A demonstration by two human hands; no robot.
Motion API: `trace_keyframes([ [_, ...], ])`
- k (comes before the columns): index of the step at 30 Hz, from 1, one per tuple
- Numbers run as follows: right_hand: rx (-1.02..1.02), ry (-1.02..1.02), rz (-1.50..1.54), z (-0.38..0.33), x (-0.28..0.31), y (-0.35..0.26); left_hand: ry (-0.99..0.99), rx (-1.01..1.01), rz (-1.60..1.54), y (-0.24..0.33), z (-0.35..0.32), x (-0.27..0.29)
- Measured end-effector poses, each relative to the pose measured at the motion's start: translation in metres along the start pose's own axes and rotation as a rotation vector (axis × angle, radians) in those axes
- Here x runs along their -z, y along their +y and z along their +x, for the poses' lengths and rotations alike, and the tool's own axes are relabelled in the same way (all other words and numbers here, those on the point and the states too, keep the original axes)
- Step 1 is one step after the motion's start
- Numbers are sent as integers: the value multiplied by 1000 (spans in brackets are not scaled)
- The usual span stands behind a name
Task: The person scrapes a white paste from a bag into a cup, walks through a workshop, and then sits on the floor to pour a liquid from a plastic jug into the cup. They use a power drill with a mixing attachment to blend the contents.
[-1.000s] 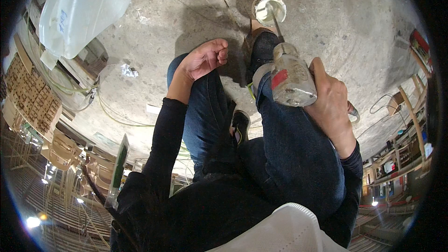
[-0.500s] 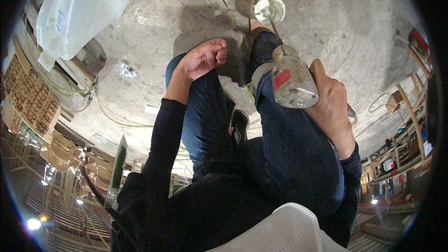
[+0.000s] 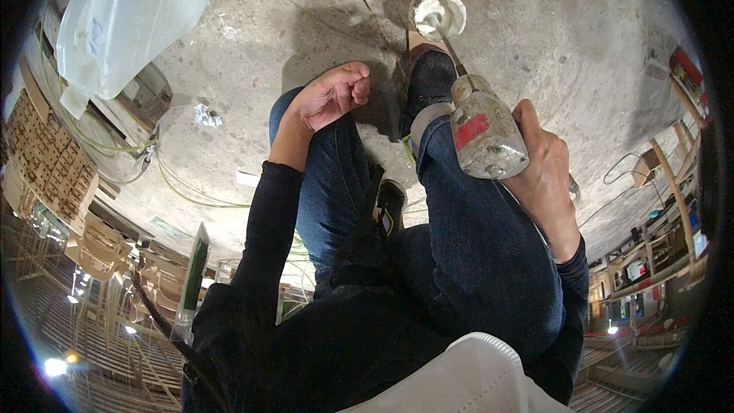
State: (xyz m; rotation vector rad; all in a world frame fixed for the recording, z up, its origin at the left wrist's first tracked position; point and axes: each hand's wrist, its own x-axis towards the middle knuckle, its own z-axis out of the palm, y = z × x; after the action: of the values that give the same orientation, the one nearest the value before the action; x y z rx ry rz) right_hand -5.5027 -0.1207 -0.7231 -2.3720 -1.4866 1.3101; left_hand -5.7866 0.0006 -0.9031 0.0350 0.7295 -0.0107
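My right hand [image 3: 544,172] is wrapped round the handle of a worn metal drill [image 3: 489,134] with a red label on its body. From its nose a thin rod [image 3: 451,52] runs into a small round tub [image 3: 417,11] of pale cream-coloured paste [image 3: 451,9]. The tub is just beyond my black shoe [image 3: 430,80], and the rod's end is sunk in the paste. My left hand [image 3: 334,95] rests over my left knee, fingers curled in, with nothing visible in them. The drill's handle is mostly hidden behind its body and my fingers.
A large translucent plastic container [image 3: 138,15] stands at the far left. Nearby on the concrete floor [image 3: 566,38] lie crumpled paper [image 3: 206,115] and a yellow-green hose [image 3: 191,197]. Stacked wooden pieces [image 3: 46,153] are at the left edge, and wooden racks [image 3: 677,160] at the right.
The drill body has shifted slightly right, and the rod's end has moved a little left within the paste. My left hand has hardly moved.
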Motion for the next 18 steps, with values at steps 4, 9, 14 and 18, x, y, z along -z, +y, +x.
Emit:
trace_keyframes([
  [4,-31,10,-5,-3,2,0,14,5,-13,0,0,-1],
  [9,-35,17,-2,-6,3,7,2,13,-14,1,-1,-2],
  [14,-34,28,5,-8,3,7,-12,20,-16,0,-1,-1],
  [18,-34,42,36,-4,2,9,1,18,1,1,-1,-3],
])
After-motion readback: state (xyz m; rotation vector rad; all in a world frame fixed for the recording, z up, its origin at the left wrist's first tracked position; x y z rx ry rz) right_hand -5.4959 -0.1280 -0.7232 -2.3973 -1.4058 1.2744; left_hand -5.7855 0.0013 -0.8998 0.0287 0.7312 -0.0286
